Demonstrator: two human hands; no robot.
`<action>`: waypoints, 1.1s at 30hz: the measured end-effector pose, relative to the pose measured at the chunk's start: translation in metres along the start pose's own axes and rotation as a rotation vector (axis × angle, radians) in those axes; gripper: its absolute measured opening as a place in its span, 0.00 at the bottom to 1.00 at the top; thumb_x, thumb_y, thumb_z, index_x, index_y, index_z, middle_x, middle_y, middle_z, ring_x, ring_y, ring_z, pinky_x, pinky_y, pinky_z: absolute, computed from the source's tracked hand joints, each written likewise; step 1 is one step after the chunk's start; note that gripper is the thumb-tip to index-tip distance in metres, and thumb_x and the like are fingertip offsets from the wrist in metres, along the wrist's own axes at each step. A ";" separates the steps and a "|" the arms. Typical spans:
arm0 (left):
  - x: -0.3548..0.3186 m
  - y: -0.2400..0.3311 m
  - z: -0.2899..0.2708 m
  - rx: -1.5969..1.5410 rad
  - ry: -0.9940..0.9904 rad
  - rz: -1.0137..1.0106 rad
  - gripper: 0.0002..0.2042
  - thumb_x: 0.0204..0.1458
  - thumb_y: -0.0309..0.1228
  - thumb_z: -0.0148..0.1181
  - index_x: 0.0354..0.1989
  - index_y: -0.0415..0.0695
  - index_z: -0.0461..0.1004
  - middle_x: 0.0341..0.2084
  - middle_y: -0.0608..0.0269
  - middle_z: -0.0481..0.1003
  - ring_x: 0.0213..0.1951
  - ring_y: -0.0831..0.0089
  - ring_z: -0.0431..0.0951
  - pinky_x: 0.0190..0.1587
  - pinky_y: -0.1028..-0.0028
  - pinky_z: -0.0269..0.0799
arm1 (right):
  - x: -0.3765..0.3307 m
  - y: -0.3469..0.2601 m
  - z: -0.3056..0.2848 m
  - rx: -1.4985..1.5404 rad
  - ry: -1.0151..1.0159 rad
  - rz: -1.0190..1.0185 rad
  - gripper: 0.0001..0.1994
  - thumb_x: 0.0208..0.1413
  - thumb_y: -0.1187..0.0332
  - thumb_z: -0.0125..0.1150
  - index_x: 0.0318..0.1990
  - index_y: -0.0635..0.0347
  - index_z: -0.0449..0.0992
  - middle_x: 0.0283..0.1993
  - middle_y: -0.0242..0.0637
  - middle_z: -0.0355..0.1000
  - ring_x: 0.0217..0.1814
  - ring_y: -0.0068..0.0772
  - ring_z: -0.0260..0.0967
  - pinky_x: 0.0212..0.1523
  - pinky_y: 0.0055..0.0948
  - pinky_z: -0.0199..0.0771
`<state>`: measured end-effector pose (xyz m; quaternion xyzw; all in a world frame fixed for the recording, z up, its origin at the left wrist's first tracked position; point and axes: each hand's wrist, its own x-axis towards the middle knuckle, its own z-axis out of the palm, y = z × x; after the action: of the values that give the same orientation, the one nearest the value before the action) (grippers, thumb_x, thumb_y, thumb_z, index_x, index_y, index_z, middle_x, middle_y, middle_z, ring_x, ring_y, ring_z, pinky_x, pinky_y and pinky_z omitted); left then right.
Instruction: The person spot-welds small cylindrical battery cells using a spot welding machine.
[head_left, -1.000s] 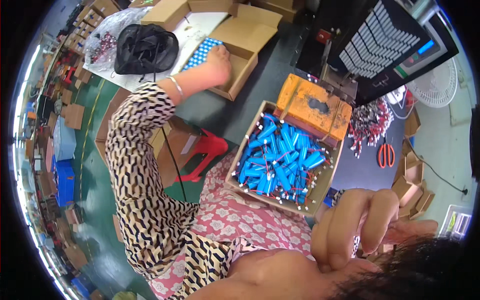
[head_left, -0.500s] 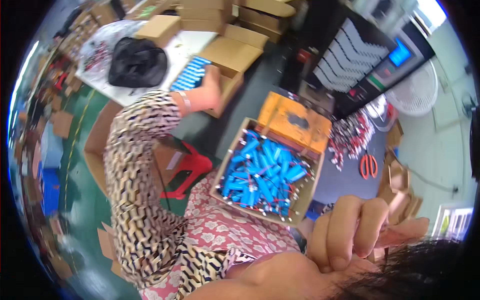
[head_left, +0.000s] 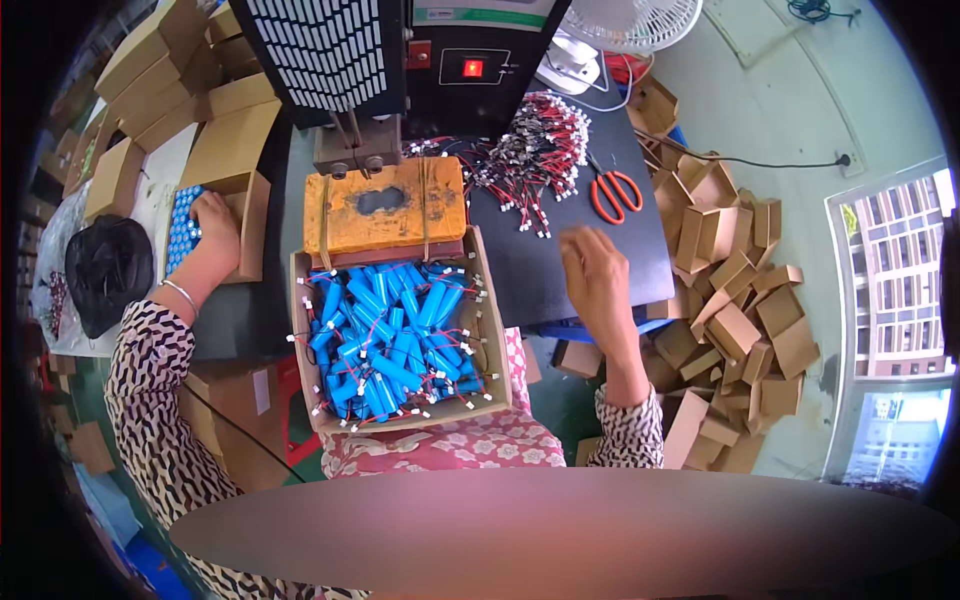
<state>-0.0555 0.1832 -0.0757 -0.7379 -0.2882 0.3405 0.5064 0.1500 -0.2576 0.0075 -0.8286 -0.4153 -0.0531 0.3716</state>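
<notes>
At the left, my left hand reaches into an open carton and rests on rows of blue-and-white cylindrical battery cells. Its fingers bend down among them, and the tips are hidden. My right hand hangs over the right part of the black table, fingers curled together; anything inside them is hidden. Between my arms, a cardboard tray rests against my lap, full of blue battery packs with red and black leads and white connectors. An orange block, darkly scorched on top, stands behind the tray under a black machine's two metal prongs.
A black machine with a lit red switch stands behind the block. Right of it lie a heap of connector leads and red-handled scissors. Cartons pile up beyond the table; a black bag sits far left.
My right hand has come down from close by my head to above the table. My left hand stays at the carton of cells. The view has turned and levelled.
</notes>
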 end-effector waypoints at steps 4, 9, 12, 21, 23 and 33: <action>0.014 0.019 0.021 -0.120 0.105 -0.120 0.13 0.55 0.32 0.44 0.41 0.43 0.76 0.35 0.58 0.71 0.39 0.59 0.69 0.35 0.59 0.63 | 0.023 0.020 0.031 -0.250 -0.017 0.033 0.07 0.50 0.76 0.53 0.37 0.66 0.69 0.32 0.51 0.69 0.35 0.53 0.68 0.35 0.42 0.69; 0.014 0.002 0.026 -0.608 0.058 -0.143 0.11 0.52 0.34 0.49 0.37 0.48 0.78 0.33 0.58 0.75 0.39 0.61 0.74 0.34 0.58 0.66 | 0.026 0.050 0.055 -0.407 -0.208 -0.052 0.06 0.49 0.75 0.53 0.35 0.62 0.66 0.36 0.50 0.68 0.36 0.55 0.70 0.34 0.46 0.71; -0.007 -0.002 0.010 -0.424 0.111 -0.015 0.11 0.50 0.33 0.52 0.36 0.49 0.80 0.36 0.56 0.77 0.40 0.59 0.74 0.36 0.57 0.67 | 0.023 0.040 0.044 -0.445 -0.216 -0.160 0.14 0.44 0.79 0.51 0.41 0.70 0.66 0.37 0.50 0.65 0.41 0.52 0.65 0.41 0.42 0.69; -0.043 -0.040 -0.015 -0.688 0.397 -0.077 0.12 0.47 0.34 0.56 0.38 0.40 0.74 0.31 0.55 0.75 0.35 0.57 0.76 0.32 0.61 0.68 | 0.021 0.028 0.021 -0.617 -0.204 0.223 0.10 0.48 0.77 0.53 0.40 0.62 0.65 0.36 0.47 0.66 0.37 0.52 0.69 0.35 0.45 0.69; -0.052 -0.074 -0.037 -0.781 0.576 -0.045 0.11 0.48 0.30 0.56 0.38 0.40 0.69 0.30 0.57 0.75 0.34 0.62 0.78 0.30 0.67 0.69 | 0.009 0.053 0.014 -0.775 -0.266 0.165 0.11 0.47 0.78 0.51 0.40 0.62 0.64 0.41 0.52 0.66 0.41 0.56 0.68 0.35 0.48 0.70; -0.117 -0.057 -0.141 -2.977 0.706 0.391 0.14 0.52 0.29 0.59 0.44 0.38 0.65 0.30 0.65 0.72 0.31 0.81 0.73 0.35 0.78 0.70 | 0.029 0.049 0.021 -0.680 -0.446 -0.175 0.07 0.46 0.82 0.49 0.35 0.65 0.67 0.38 0.48 0.64 0.42 0.50 0.65 0.41 0.42 0.67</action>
<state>-0.0184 0.0339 0.0385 -0.6241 -0.1272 -0.3730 -0.6746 0.1997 -0.2439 -0.0240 -0.8569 -0.5133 -0.0378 -0.0281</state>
